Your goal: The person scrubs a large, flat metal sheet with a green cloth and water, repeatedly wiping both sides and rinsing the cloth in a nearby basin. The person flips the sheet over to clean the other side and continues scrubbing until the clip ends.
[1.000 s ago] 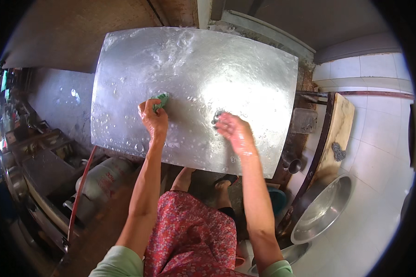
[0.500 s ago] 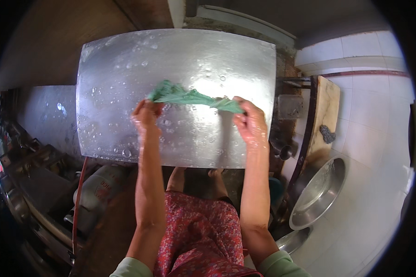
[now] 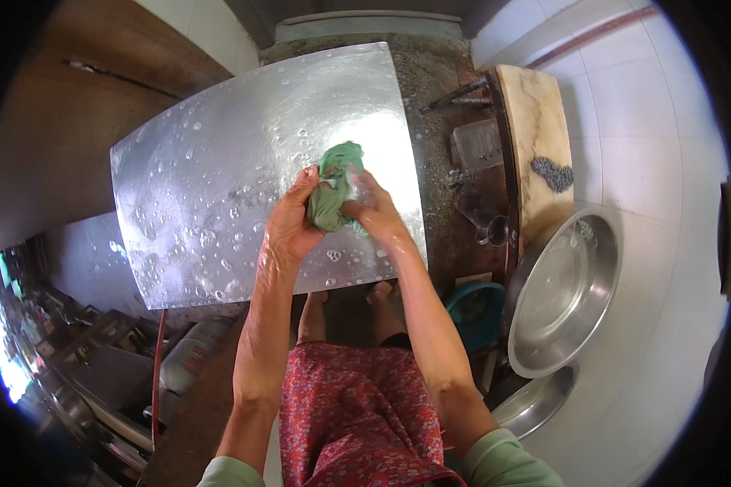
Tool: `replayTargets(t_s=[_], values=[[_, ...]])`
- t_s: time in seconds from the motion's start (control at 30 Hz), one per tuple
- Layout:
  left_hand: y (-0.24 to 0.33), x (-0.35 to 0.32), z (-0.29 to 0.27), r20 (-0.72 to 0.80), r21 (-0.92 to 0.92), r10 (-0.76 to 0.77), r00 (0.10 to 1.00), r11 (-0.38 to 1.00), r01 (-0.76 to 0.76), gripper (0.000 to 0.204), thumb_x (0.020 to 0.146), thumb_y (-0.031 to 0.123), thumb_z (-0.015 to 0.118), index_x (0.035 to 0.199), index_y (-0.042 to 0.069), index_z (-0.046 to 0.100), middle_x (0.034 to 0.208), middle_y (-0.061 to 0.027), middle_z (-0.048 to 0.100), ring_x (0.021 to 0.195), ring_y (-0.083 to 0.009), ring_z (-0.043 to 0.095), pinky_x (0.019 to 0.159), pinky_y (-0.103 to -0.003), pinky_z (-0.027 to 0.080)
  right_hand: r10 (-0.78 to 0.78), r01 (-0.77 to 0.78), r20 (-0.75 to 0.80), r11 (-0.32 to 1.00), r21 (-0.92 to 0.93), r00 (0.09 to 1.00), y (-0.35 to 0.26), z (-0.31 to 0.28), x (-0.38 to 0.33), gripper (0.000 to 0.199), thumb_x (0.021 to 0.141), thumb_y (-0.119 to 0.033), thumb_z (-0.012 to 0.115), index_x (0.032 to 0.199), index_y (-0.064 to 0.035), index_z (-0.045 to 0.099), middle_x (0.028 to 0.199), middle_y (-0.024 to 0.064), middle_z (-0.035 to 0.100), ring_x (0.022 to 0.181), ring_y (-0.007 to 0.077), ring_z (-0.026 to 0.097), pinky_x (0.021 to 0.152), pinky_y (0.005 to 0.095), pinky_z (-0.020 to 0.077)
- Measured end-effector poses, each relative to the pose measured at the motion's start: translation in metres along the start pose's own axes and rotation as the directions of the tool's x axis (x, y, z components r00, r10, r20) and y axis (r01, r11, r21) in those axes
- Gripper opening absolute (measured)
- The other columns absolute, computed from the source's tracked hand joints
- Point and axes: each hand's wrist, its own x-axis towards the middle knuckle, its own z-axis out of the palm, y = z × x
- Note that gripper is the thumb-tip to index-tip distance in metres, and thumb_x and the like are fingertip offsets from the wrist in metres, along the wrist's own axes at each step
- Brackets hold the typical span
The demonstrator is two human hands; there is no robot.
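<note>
A green cloth (image 3: 335, 192) is bunched up between both of my hands, held above a wet, shiny metal sheet (image 3: 211, 187) dotted with water drops. My left hand (image 3: 292, 223) grips the cloth from the left side. From the right, my right hand (image 3: 374, 213) closes on the same cloth, fingers pressed into it. Both hands meet over the sheet's right half, near its front edge.
A large steel basin (image 3: 564, 292) leans at the right, with a second one (image 3: 536, 406) below it. A pale stone slab (image 3: 536, 138) stands by the tiled wall. A teal tub (image 3: 475, 312) sits near my bare feet. A gas cylinder (image 3: 191, 357) and a red hose (image 3: 156, 373) lie at the lower left.
The cloth was stretched out between my hands half a second ago; now my hands have come together and the cloth is bunched into a wad. The view has shifted right.
</note>
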Motion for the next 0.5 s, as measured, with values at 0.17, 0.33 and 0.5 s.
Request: replayTargets(t_s=[0.17,0.33,0.5], values=[[0.015,-0.026,0.050,-0.059,0.481,0.063,0.996,0.877,-0.027,0.052,0.083,0.028,0.071,0.124,0.004,0.052,0.093,-0.0021,0.062,0.076,-0.0141,0.057,0.068,-0.027,0.047,0.020,-0.054,0.068,0.841,0.538,0.997,-0.003,-0.036,0.014,0.021,0.078,-0.016,0.062,0.093,-0.0020,0.063,0.091,0.0081,0.062,0.084,0.0177,0.058,0.081,0.0322,0.0454],[0.054,-0.032,0.029,-0.256,0.942,0.021,0.966,0.230,0.245,0.022,0.076,0.021,0.075,0.084,0.000,0.070,0.074,-0.0034,0.064,0.072,-0.0114,0.056,0.068,-0.027,0.044,0.055,-0.024,-0.048,0.870,0.492,0.997,-0.057,-0.069,-0.004,0.015,0.078,-0.017,0.065,0.076,-0.0022,0.063,0.074,0.0032,0.060,0.064,0.0114,0.055,0.057,0.0252,0.0457],[0.085,-0.042,0.042,-0.095,0.781,0.468,0.879,0.583,-0.226,0.013,0.082,0.018,0.070,0.082,0.006,0.067,0.077,0.0004,0.062,0.075,-0.0117,0.056,0.073,-0.027,0.044,-0.113,0.134,-0.093,0.951,0.277,0.989,-0.084,-0.079,-0.003,0.016,0.079,-0.015,0.072,0.080,-0.0009,0.064,0.070,0.0016,0.060,0.065,0.0077,0.054,0.062,0.0218,0.0438]])
